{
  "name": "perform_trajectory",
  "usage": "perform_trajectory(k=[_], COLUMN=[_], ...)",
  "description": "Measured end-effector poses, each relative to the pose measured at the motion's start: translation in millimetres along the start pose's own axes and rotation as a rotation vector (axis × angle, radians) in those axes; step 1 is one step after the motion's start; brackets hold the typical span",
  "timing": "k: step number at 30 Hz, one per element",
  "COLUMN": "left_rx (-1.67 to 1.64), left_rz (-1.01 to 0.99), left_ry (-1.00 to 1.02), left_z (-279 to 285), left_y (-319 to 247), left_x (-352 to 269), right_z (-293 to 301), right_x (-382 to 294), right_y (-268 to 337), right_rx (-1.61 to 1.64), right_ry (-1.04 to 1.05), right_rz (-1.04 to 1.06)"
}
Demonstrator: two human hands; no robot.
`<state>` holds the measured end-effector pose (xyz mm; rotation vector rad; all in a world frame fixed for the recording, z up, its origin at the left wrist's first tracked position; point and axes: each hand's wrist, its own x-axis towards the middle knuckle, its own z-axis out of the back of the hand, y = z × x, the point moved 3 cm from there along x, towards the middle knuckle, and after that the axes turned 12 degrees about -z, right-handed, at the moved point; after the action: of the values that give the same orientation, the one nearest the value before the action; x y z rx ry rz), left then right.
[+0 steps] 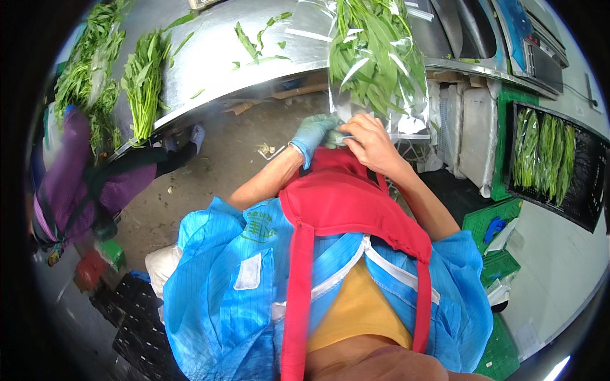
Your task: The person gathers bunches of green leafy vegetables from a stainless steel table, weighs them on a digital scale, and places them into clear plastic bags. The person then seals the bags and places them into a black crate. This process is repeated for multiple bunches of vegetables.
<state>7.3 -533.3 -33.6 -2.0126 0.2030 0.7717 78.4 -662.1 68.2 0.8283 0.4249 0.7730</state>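
Observation:
In front of me, at the table's edge, lies a clear plastic bag (pixel 376 71) filled with leafy green vegetables. Close to its near end my two hands meet above the red apron (pixel 352 205). A blue-green glove covers my left hand (pixel 317 133), whose fingers are bent near the bag's corner. My bare right hand (pixel 369 140) has its thumb and fingers pinched together beside the glove, with a small pale strip between the hands. Which hand grips the strip, or whether either holds the bag, I cannot tell.
Loose leaves and a bunch of greens (pixel 143 85) lie on the metal table (pixel 209 57). At the left, a co-worker in purple sleeves (pixel 76 147) stands by more greens (pixel 90 62). A black crate (pixel 553 162) with bagged greens and green crates (pixel 495 224) are at the right.

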Motion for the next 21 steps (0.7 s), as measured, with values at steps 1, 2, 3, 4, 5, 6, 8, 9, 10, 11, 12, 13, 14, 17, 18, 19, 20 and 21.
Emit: perform_trajectory(k=[1, 2, 3, 4, 5, 6, 8, 9, 10, 11, 12, 13, 14, 17, 18, 19, 20, 21], left_rx=[-0.016, 0.022, 0.048, 0.075, 0.088, 0.099, 0.120, 0.127, 0.136, 0.137, 0.141, 0.145, 0.157, 0.207, 0.225, 0.243, 0.278, 0.311], left_rz=[-0.009, 0.015, 0.045, 0.076, 0.080, 0.082, 0.081, 0.076, 0.072, 0.062, 0.051, 0.040, 0.045, 0.040, 0.022, 0.004, -0.024, -0.052], left_ry=[-0.019, -0.024, -0.034, -0.043, -0.042, -0.036, -0.025, -0.021, -0.017, -0.023, -0.027, -0.030, -0.028, -0.007, -0.003, 0.001, 0.001, 0.001], left_z=[0, 0, -1, -1, -1, -2, -1, 1, 3, 4, 4, 5, 5, 2, 1, 1, 0, 0], left_y=[-3, -7, -11, -13, -13, -14, -13, -11, -9, -9, -9, -10, -11, -14, -15, -16, -17, -17], left_x=[-1, -2, -5, -8, -8, -7, -4, -2, 0, 0, 1, 2, 1, -1, -1, -1, -2, -2], right_z=[-11, -18, -20, -21, -22, -24, -29, -30, -30, -29, -29, -28, -27, -31, -32, -33, -33, -29], right_x=[2, 4, 4, 4, 4, 5, 6, 6, 6, 5, 5, 5, 6, 11, 13, 15, 16, 14], right_y=[-8, -12, -11, -11, -10, -10, -11, -12, -12, -12, -10, -8, -7, -14, -15, -17, -18, -16], right_rx=[-0.053, -0.107, -0.122, -0.138, -0.154, -0.175, -0.217, -0.203, -0.188, -0.173, -0.154, -0.135, -0.116, -0.065, -0.058, -0.050, -0.043, -0.020], right_ry=[0.038, 0.075, 0.089, 0.103, 0.115, 0.101, 0.071, 0.074, 0.077, 0.079, 0.088, 0.096, 0.103, 0.199, 0.224, 0.248, 0.272, 0.281], right_rz=[0.030, 0.059, 0.062, 0.064, 0.066, 0.073, 0.084, 0.075, 0.065, 0.055, 0.045, 0.035, 0.025, -0.032, -0.032, -0.033, -0.034, -0.030])
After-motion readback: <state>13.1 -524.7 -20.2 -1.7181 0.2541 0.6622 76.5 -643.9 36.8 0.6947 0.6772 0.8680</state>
